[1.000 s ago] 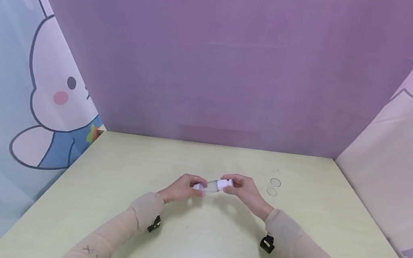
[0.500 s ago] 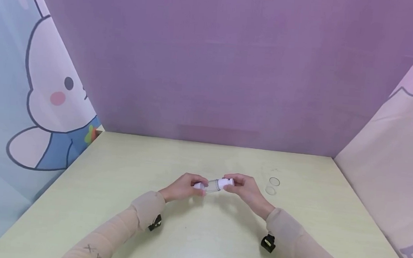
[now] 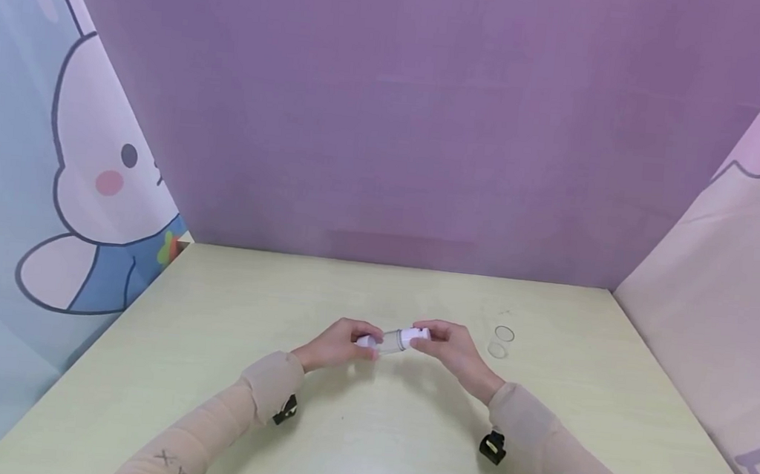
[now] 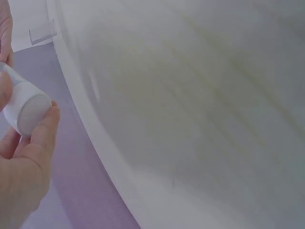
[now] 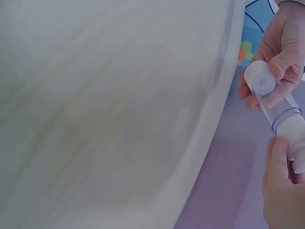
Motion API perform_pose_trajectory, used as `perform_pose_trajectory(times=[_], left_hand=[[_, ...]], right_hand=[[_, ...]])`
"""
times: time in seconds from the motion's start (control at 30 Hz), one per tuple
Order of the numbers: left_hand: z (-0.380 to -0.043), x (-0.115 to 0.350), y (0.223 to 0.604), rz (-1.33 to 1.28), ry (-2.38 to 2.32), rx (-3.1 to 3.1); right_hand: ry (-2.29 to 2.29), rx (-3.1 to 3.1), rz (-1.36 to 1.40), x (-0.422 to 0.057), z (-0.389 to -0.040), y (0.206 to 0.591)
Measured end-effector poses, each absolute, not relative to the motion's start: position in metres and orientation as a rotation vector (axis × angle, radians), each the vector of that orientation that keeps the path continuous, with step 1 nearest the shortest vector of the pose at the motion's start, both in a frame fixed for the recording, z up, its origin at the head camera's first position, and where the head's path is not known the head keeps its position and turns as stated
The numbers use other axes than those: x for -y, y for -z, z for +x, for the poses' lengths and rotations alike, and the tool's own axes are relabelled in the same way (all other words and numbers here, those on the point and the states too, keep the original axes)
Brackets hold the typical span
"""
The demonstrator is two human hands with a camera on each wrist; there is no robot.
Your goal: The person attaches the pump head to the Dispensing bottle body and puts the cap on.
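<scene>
A small clear pump bottle [image 3: 390,341] with a white base and a white pump head [image 3: 414,337] is held between both hands, lying nearly sideways above the table. My left hand [image 3: 338,344] grips the white base [image 4: 31,109] between thumb and fingers. At the other end, my right hand [image 3: 454,351] holds the white pump head between thumb and fingers. In the right wrist view the bottle's see-through body [image 5: 276,102] shows between the two hands, with nothing coloured inside. A clear cylindrical cap [image 3: 500,343] stands on the table to the right of my right hand.
The pale yellow table [image 3: 248,294] runs back to a purple backdrop [image 3: 389,119]. Cartoon-printed cloth [image 3: 113,141] hangs along the left side, and another printed cloth [image 3: 737,295] lines the right. Black wrist cameras [image 3: 493,447] sit under both forearms.
Both hands keep their hold on the pump bottle in nearly the same place. The right thumb and fingers shift slightly on the pump head. The head view sways a little.
</scene>
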State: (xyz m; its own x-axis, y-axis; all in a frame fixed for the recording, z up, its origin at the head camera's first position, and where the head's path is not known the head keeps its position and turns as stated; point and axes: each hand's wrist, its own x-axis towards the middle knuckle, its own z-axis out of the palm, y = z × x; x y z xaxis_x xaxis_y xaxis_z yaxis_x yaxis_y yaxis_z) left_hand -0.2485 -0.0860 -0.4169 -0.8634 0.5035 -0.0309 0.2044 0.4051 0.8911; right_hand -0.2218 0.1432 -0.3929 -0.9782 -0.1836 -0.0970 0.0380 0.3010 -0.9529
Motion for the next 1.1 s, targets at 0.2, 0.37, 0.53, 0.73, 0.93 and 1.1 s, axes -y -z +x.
perform_pose_trajectory(times=[0.2,0.37,0.53,0.73,0.93,1.1], left_hand=[[-0.2476,0.0883,0.4166,0.617,-1.417,-2.383],[-0.2478,0.0895,0.4174,0.608,-1.401,-2.388],[-0.2492,0.0900,0.4180,0.621,-1.395,-2.393],[-0.2486,0.0912,0.4173,0.592,-1.412,-2.393],[-0.2492,0.0924,0.4181,0.595,-1.404,-2.400],[-0.2482,0.0932,0.4185,0.593,-1.402,-2.403]], right_hand=[[1.750,-2.359,-0.151,-0.1423,-0.2220,0.3944],[1.748,-2.366,-0.162,-0.1416,-0.2230,0.3959],[1.750,-2.368,-0.149,-0.1415,-0.2231,0.3959],[1.741,-2.364,-0.163,-0.1404,-0.2238,0.3955],[1.734,-2.388,-0.161,-0.1393,-0.2252,0.3968],[1.739,-2.381,-0.134,-0.1380,-0.2239,0.3965]])
